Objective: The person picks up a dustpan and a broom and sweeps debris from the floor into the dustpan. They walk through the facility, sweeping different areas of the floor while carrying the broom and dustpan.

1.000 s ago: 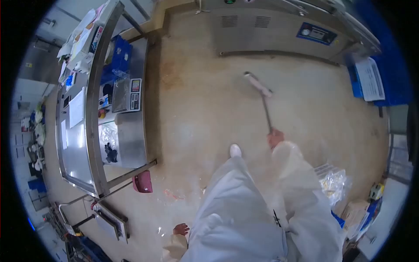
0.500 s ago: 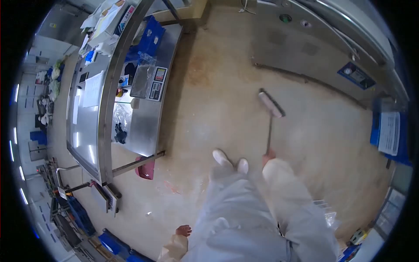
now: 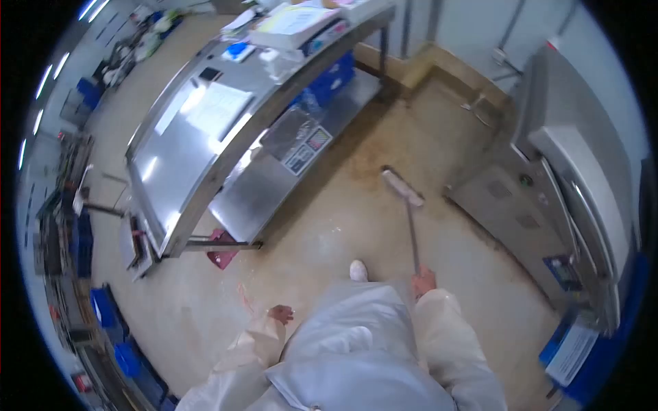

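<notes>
Head view, looking down my own front at the floor.

Item, right hand: fingers clamped around the top end of the push broom, low in the view, just right of my white shoe.

Item, push broom: the long axis runs almost straight away from me, leaning slightly left toward its far end. The handle is thin and dark. The broom head is pale pinkish-white, long and narrow, set skewed across the handle with its bristles down on the floor. It lies ahead of the gripping fingers, on the brown-stained patch of floor between the right end of the steel bench and the front corner of the grey steel machine. It touches neither, as far as I can tell.

Item, left hand: holds nothing, fingers loosely apart, hanging at my left side over bare floor, well apart from the broom. The right hand is the nearer, and the only one on it.

Item, surroundings:
- Weighing scale on the bench's lower shelf.
- Papers on the bench top.
- Blue crates at the shelf's far end.
- Pink dustpan-like thing on the floor by the bench's near leg.
- Small pink scraps on the floor near my left hand.
</notes>
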A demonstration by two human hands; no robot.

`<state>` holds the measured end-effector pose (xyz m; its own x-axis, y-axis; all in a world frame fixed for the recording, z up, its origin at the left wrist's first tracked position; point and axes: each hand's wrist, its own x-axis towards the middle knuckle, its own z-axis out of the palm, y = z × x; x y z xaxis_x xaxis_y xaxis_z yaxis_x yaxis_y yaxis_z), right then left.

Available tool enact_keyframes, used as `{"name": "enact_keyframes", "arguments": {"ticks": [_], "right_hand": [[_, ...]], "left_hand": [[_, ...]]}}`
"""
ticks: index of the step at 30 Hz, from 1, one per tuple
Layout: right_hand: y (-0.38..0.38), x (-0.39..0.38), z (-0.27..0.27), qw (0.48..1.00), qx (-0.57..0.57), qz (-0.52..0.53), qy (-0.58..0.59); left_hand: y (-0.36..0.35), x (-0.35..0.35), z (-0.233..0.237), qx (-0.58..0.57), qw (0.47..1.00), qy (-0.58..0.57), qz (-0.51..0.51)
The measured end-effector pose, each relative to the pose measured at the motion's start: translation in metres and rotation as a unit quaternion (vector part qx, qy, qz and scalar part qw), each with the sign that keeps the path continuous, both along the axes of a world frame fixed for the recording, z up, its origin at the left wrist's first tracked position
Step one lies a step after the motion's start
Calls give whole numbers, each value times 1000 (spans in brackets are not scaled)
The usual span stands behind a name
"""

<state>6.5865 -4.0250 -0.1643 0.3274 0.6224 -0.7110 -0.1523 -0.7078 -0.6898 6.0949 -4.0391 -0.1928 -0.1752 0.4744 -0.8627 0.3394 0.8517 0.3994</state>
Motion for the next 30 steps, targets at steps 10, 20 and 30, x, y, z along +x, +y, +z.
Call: {"name": "enact_keyframes", "arguments": {"ticks": [10,20,30], "right_hand": [[224,219,-164,965,-84,10,248],[215,138,-55,980,-144,93,99],[381,217,-62,993,-25,101,50]], "left_hand": [[-24,35,43,-80,988,67,117],[-17,141,50,-172,919,-178,306],[4,224,86,-106,939,5,328]]}}
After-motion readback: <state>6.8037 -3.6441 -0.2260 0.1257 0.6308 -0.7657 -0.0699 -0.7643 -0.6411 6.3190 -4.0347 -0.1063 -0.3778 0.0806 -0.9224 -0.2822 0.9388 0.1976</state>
